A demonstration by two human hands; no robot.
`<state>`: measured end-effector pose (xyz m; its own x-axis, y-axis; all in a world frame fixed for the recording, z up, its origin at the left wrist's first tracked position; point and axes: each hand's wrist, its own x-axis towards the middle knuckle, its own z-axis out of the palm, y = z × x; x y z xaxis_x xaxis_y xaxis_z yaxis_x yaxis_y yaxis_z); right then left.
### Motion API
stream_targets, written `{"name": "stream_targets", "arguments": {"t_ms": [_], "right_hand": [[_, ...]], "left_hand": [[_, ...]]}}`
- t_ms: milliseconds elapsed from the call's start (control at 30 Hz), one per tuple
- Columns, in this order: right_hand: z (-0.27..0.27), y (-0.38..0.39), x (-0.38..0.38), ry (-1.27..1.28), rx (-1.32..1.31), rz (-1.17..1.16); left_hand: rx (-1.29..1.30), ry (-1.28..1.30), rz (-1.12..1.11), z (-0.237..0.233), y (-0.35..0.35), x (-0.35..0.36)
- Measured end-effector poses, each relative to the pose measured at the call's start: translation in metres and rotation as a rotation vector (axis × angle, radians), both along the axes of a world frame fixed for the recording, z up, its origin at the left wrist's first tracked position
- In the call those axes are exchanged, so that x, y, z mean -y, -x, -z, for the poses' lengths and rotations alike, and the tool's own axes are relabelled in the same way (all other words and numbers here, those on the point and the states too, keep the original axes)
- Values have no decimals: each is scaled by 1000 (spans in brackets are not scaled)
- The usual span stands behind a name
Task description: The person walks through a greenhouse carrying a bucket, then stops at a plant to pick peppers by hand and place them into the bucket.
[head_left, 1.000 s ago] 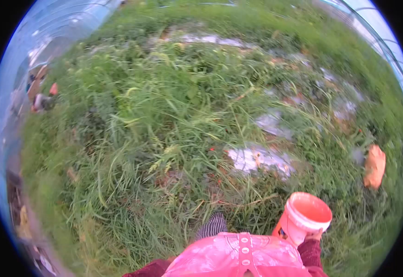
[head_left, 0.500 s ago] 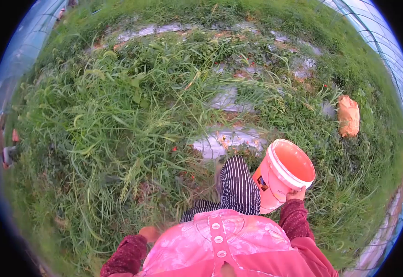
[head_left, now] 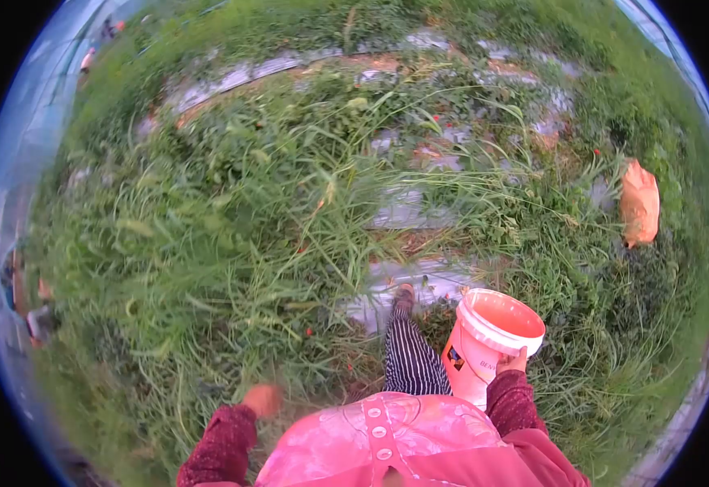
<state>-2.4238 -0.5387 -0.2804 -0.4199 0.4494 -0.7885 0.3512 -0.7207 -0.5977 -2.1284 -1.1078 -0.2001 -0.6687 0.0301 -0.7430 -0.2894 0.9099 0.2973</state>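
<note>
My right hand grips the rim of a pink-and-white plastic bucket at its near right side. The bucket tilts slightly and its orange-red inside shows; I see nothing lying in it. Low on the left, my left hand hangs over the grass beside my pink apron. It is smeared by motion, so its fingers cannot be made out. My striped trouser leg is stretched forward, with the shoe on a strip of silvery plastic film.
Tall grass and weeds cover most of the ground. An orange sack lies at the right. Small red fruits dot the plants. Film-covered rows cross ahead. Plastic greenhouse walls curve along both sides, and a distant person shows at the upper left.
My leg has stepped forward onto the plastic film. The bucket, still in my right hand, sits slightly lower in view. My left hand has moved up slightly. The sack appears farther right.
</note>
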Motion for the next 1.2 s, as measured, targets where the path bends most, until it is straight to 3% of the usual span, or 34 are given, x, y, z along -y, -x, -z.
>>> {"name": "stream_targets", "arguments": {"t_ms": [33, 100, 200, 267, 433, 533, 667, 733, 800, 967, 1067, 1100, 1200], "right_hand": [[0, 12, 0, -25, 41, -1], [-15, 44, 2, -60, 89, -20], [-39, 98, 15, 11, 53, -2], [-56, 143, 32, 0, 17, 0], [-112, 231, 89, -21, -70, 29], [-123, 268, 102, 56, -167, 10], [-160, 329, 133, 22, -280, -34], [-182, 365, 153, 9, -315, -14], [-186, 399, 168, -7, -409, -97], [-156, 489, 244, -26, -393, -103], [-144, 545, 324, -61, -319, -178], [-128, 557, 344, -17, -280, -185], [-120, 610, 422, -59, -267, -154]], "left_hand": [[-156, 50, -9, 18, 32, 21], [-339, 147, -276, -37, 145, 21], [-342, 110, -315, -96, 257, 2], [-413, -114, -362, -109, 300, -6], [-404, -103, -330, -95, 306, 8], [-255, 11, -357, -105, 304, 28], [-133, 115, -321, -42, 286, 61], [1, -1, -274, -29, 294, 69], [142, -17, -356, -61, 329, 66], [130, 12, -314, -14, 386, 144], [186, -4, -326, -13, 482, 199], [228, -8, -329, -11, 396, 246], [234, 46, -285, -16, 384, 350]]}}
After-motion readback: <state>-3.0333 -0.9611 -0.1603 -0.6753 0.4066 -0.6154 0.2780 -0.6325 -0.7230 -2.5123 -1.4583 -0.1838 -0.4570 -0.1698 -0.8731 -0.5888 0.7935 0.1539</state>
